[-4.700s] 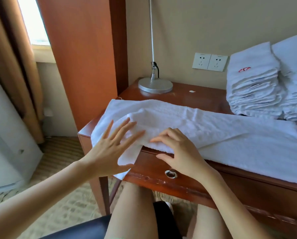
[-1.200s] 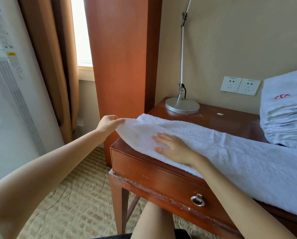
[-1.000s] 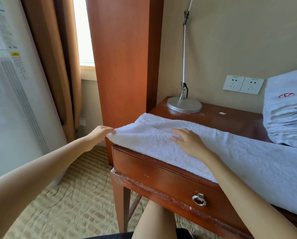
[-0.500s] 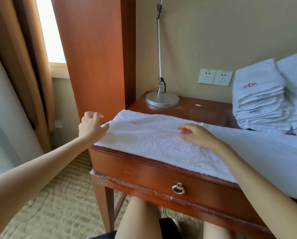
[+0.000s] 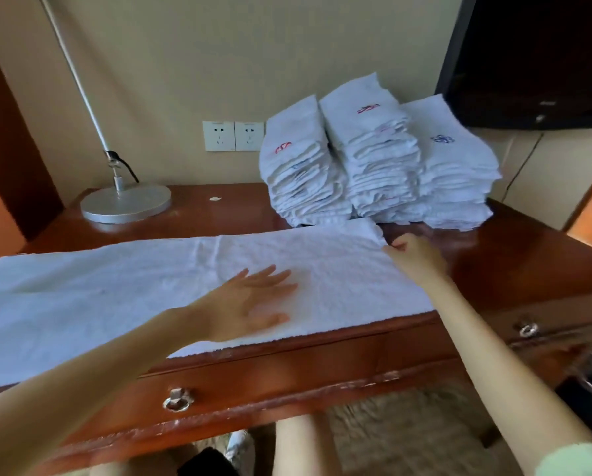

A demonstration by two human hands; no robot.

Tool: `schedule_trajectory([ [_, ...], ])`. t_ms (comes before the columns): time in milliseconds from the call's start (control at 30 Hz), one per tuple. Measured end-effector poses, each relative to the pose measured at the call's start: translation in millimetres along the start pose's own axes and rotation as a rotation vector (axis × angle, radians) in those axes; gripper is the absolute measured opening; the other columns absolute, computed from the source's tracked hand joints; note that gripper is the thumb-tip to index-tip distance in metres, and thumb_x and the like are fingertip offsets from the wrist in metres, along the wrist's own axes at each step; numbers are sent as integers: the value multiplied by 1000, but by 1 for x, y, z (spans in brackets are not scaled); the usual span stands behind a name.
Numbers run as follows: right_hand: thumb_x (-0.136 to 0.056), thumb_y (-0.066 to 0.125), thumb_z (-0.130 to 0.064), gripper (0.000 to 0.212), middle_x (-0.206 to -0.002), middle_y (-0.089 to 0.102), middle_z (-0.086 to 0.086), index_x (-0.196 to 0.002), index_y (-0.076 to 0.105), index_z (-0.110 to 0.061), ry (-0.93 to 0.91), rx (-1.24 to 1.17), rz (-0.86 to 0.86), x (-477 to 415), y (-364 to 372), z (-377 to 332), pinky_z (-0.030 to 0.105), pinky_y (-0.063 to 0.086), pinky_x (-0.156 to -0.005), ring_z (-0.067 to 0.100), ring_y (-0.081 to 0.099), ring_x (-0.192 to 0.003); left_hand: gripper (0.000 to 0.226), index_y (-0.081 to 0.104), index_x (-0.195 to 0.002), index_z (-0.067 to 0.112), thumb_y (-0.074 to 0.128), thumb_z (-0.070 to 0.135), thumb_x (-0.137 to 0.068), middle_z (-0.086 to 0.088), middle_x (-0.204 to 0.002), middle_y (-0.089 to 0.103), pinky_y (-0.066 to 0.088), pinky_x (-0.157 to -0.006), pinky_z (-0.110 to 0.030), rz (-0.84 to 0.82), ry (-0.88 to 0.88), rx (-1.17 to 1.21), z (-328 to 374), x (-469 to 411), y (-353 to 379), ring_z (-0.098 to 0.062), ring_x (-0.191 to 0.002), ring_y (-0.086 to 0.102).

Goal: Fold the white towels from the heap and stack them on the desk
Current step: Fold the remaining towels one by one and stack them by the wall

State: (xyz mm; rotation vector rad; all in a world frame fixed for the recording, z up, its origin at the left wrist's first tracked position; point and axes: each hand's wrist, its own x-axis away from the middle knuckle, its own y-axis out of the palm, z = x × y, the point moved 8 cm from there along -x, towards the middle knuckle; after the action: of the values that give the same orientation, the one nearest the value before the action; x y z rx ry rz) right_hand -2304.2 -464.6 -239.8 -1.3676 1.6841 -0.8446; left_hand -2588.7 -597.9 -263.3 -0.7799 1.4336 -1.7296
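Towel point(image 5: 184, 286): a long white strip laid flat on the desk point(image 5: 511, 262), under the left hand point(image 5: 250, 304) and ending at the right hand point(image 5: 414, 255).

Hands: the left hand lies palm down on the towel near its front edge, fingers straight and spread. The right hand has curled fingers and appears to pinch the far corner of the towel's right end, though blur hides the exact grip.

Orientation: the long axis runs left to right along the desk front. It stretches from the right hand, under the left hand, and on out to the left of it. The right end sits slightly farther back, just short of the stacks point(image 5: 373, 166). To the left of the left hand, the front edge hangs a little over the desk front.

Progress: three tall stacks of folded towels stand just beyond the right hand against the wall, so much of the work seems done. This towel looks narrowed lengthwise but is not yet folded across its length; those folds and the stacking remain. The heap is out of view, so the number left cannot be told.
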Motion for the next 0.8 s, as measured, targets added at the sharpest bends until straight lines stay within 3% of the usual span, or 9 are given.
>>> schedule_trajectory([
  [100,-93,48,-57,44,-107,65,7,-104,62,-16,116,18,-37,12,-11,30,35,47,-80,26,59,-92,74,-4,-150,46,23,73,-87,19,-156,-18,-15,-117,-34,-79,52,-45,24,-23,17,0,-142,-22],
  [200,-95,47,-52,43,-105,67,9,-105,64,-14,145,48,-84,23,-11,45,34,46,-78,24,57,-83,69,-14,-148,44,23,65,-93,16,-156,-24,-17,-118,-40,-68,103,-104,36,-29,25,-3,-142,-26],
  [300,-95,49,-39,25,-100,68,2,-101,66,-22,123,9,-25,25,-13,51,34,47,-77,26,60,-88,57,-10,-149,45,17,53,-100,19,-156,-23,-16,-118,-43,-50,151,-71,41,-26,23,-3,-142,-27],
  [433,-99,47,-34,25,-107,65,2,-110,63,-19,102,-42,29,31,-13,54,33,42,-78,29,59,-100,48,1,-148,51,16,42,-104,24,-157,-15,-17,-117,-43,-38,227,7,56,-21,20,-2,-143,-22],
  [600,-104,35,-30,30,-106,61,8,-117,52,-10,46,34,69,34,-14,45,34,38,-71,24,49,-85,46,9,-148,51,17,40,-104,23,-158,-6,-11,-120,-42,-26,223,90,61,-17,18,2,-144,-16],
  [800,-98,47,-30,19,-83,58,-5,-102,65,-23,45,181,46,37,-18,46,29,37,-67,22,55,-78,52,5,-150,46,17,52,-100,23,-158,-6,-13,-118,-33,-69,221,105,61,-13,25,4,-144,-14],
])
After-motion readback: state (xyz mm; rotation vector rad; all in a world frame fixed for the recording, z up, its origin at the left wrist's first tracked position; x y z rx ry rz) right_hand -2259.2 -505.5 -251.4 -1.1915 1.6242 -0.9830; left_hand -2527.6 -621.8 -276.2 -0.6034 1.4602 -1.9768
